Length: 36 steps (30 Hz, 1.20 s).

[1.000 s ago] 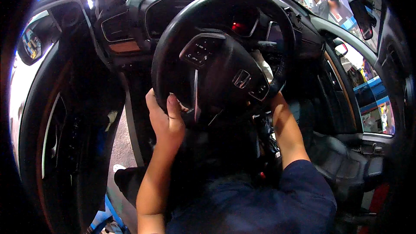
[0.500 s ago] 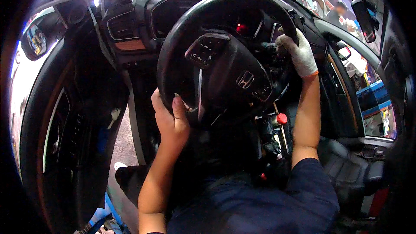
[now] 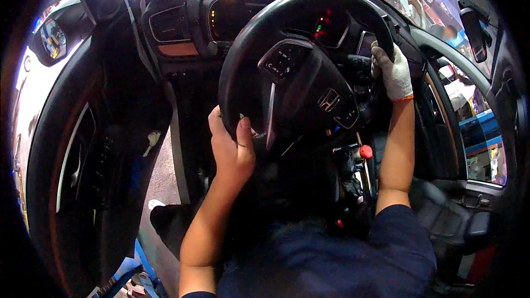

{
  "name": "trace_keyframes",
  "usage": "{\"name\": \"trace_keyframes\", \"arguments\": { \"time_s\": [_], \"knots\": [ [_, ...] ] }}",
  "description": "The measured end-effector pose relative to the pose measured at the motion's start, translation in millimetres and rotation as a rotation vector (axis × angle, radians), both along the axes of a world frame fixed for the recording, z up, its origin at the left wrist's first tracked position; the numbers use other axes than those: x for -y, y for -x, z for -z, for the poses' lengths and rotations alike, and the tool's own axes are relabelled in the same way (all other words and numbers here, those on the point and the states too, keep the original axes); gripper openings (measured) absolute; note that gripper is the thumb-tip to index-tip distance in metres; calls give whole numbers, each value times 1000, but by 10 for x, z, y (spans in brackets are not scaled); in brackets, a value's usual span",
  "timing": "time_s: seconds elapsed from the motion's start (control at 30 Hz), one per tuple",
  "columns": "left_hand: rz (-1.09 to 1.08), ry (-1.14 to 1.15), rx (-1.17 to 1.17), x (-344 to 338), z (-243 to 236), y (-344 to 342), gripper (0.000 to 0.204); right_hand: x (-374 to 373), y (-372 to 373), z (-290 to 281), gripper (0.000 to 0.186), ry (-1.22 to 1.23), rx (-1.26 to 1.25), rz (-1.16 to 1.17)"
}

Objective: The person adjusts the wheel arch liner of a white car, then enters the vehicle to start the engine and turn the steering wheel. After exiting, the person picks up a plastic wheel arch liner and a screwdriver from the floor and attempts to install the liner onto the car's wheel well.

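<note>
"Where are the hands?"

"The left hand (image 3: pixel 231 152), bare, sits just left of centre; the right hand (image 3: pixel 396 76), gloved in white, is at the upper right."

"How are they posed?"

"Both are curled in a grip. The left thumb (image 3: pixel 244 132) points up the frame."

"And the arms?"

"The left forearm (image 3: pixel 210 218) slants up rightward from the lower left; the right forearm (image 3: pixel 398 149), bare too, stands nearly upright."
</note>
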<state>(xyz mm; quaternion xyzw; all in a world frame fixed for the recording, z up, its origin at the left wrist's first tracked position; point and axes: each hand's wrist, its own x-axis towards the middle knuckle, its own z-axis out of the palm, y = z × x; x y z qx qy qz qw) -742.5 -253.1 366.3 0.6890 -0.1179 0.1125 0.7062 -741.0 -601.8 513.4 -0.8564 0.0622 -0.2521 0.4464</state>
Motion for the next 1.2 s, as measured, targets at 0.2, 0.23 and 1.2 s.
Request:
{"name": "trace_keyframes", "arguments": {
  "time_s": [0.2, 0.23, 1.2],
  "knots": [
    [20, 60, -14, 13, -34, -21, 45, -9, 44, 72, 31, -82, -2, 40],
    [9, 48, -7, 13, -50, -26, 45, 0, 46, 90, 31, -99, 1, 40],
    [361, -200, 379, -217, -1196, -872, 40, -179, 329, 1010, 24, -692, 234, 177]
  ]
}}
